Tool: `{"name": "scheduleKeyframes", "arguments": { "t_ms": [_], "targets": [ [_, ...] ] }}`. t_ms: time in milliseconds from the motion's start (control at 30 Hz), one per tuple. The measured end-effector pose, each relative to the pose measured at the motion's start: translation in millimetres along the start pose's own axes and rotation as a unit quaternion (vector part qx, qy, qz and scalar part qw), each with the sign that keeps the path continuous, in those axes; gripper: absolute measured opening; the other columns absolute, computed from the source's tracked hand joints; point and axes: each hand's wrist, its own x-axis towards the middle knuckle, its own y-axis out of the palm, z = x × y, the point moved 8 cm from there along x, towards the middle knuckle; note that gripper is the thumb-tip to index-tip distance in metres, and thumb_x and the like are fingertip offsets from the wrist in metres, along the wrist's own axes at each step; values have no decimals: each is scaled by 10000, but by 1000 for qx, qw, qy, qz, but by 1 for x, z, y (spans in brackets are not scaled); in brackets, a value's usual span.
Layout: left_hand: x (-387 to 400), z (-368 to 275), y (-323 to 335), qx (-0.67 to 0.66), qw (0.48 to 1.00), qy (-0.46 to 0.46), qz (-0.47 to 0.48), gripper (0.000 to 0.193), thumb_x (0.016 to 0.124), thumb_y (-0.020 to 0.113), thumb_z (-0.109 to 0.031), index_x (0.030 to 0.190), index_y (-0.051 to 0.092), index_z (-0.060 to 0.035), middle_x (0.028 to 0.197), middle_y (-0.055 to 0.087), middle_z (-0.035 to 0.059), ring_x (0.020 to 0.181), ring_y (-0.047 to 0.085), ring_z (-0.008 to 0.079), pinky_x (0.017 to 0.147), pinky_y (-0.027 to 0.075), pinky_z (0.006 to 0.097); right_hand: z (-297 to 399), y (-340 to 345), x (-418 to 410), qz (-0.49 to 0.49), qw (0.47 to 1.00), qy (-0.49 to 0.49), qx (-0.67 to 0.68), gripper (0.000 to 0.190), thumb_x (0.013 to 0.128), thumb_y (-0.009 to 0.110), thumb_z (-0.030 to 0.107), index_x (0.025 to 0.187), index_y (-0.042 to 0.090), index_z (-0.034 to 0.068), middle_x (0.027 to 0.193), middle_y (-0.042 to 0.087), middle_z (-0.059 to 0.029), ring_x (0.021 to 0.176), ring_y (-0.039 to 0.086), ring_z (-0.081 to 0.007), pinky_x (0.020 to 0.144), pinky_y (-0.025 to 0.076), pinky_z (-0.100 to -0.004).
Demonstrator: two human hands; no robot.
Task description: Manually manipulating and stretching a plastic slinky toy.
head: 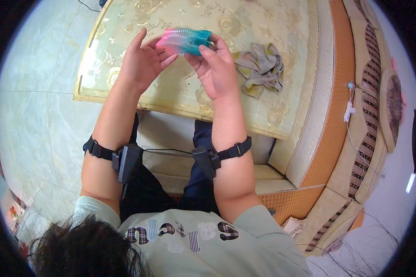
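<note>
A plastic coil spring toy (184, 41), pink at one end and teal at the other, is held sideways above the table. My right hand (216, 64) grips the teal end, thumb on the near side and fingers around the far side. Beside the pink end is my left hand (144, 62), palm turned up, thumb raised and fingers spread. Some of its fingertips pass behind the pink coils; whether they touch them I cannot tell. The coils look slightly blurred.
A crumpled grey and yellow cloth (261, 67) lies on the flower-patterned tabletop (173, 93), right of my right hand. Along the right runs a sofa (315, 138) with a white cable and power strip (349, 111) on it. Strapped forearm devices (130, 162) are joined by a black cable.
</note>
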Motion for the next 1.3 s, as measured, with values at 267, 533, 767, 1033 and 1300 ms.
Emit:
{"name": "scheduleKeyframes", "arguments": {
  "t_ms": [267,533,767,1033,1300],
  "targets": [
    [-4,25,32,-206,961,-46,178,626,940,275,-465,1296,384,40,1228,497,182,1113,504,255,951,429,343,3,0,2,6,931,-105,-351,339,776,657,87,1071,495,39,1104,537,-77,974,557,-196,777,495,-325],
    [-7,15,31,-213,965,-3,155,614,940,280,-437,1329,319,36,1321,411,211,1207,437,308,1002,398,384,24,13,-4,-29,887,-204,-413,371,807,631,188,1127,486,68,1230,458,-69,1131,438,-205,849,441,-347],
    [0,7,19,-236,962,34,134,598,938,299,-401,1357,264,24,1403,305,197,1291,310,367,1037,351,431,11,-2,0,-45,951,-121,-280,354,880,529,239,1172,450,57,1232,471,-78,1118,439,-202,972,330,-334],
    [-8,-1,37,-328,900,5,287,594,910,423,-334,1362,260,17,1417,292,174,1313,280,344,1061,316,425,8,-3,0,-45,955,-101,-276,342,889,522,237,1175,451,64,1202,487,-65,1061,472,-168,908,378,-302],
    [-23,-21,47,-329,887,104,306,765,754,598,-214,1398,225,-39,1475,171,147,1371,136,305,1122,171,425,6,0,0,-36,967,-65,-244,274,901,501,236,1128,481,85,1094,526,-43,1030,495,-141,814,427,-297]
  ]
}}
